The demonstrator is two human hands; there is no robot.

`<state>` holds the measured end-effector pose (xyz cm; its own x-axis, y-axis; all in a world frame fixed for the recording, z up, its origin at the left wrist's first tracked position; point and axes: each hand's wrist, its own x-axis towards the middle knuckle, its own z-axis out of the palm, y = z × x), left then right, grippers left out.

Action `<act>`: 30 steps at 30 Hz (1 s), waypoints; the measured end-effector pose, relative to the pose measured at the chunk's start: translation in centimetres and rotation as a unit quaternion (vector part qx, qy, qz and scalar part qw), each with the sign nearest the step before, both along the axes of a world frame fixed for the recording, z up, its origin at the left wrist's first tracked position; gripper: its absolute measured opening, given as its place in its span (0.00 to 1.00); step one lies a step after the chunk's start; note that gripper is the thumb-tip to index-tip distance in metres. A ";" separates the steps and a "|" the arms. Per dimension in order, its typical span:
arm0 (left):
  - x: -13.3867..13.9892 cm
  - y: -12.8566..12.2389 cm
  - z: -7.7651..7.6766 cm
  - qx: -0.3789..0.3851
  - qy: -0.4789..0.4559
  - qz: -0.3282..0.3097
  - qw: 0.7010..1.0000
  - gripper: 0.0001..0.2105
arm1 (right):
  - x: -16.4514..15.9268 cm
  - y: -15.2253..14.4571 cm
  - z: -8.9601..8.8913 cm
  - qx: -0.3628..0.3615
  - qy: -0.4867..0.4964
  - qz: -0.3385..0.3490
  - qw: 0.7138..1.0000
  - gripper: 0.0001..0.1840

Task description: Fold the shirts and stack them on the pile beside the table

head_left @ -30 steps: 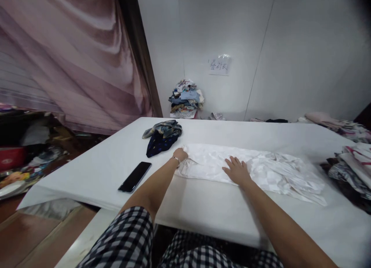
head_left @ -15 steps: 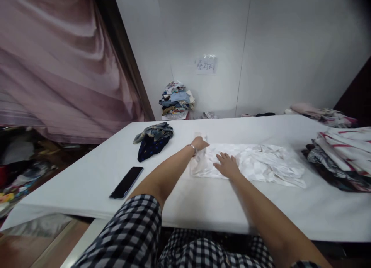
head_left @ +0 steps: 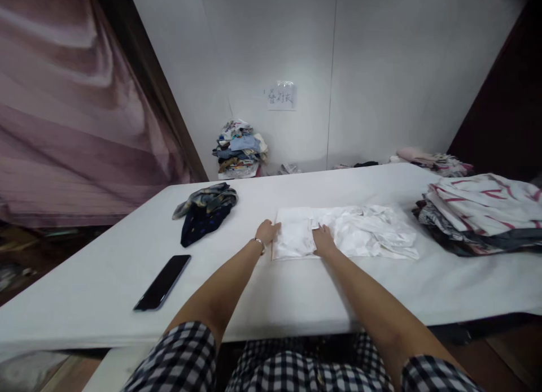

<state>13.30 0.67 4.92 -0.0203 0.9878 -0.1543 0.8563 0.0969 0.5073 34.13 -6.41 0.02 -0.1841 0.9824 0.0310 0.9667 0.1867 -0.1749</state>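
A white garment (head_left: 292,234) lies across the middle of the white-covered table, its left part folded into a flat layer and its right part crumpled. My left hand (head_left: 266,232), with a bracelet at the wrist, is at the garment's left edge. Its fingers close on that edge, the tips partly hidden. My right hand (head_left: 323,243) rests on the middle of the cloth, its fingers bent at the end of the folded layer and closed on it.
Left of my arms lie a black phone (head_left: 163,283) and a dark crumpled cloth bundle (head_left: 207,211). A stack of folded clothes (head_left: 486,205) sits at the right. Behind the table's far edge, against the wall, is another clothes pile (head_left: 239,149). A pink curtain (head_left: 71,109) hangs at left.
The garment's left part now lies flat in a folded layer. My left hand has come down to its left edge, and my right hand's spread fingers have closed. The view has turned right.
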 end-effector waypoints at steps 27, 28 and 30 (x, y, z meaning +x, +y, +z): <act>-12.8 -0.1 -0.2 0.026 -0.029 0.055 0.998 0.09 | -8.9 -4.1 4.3 0.029 0.240 0.117 0.963 0.32; -13.3 -0.4 -0.4 0.022 -0.033 0.061 0.997 0.10 | -10.0 -3.7 4.5 0.037 0.247 0.130 0.959 0.33; -13.6 -0.9 -0.6 0.022 -0.044 0.070 0.996 0.10 | -11.8 -3.0 4.6 0.021 0.239 0.148 0.960 0.34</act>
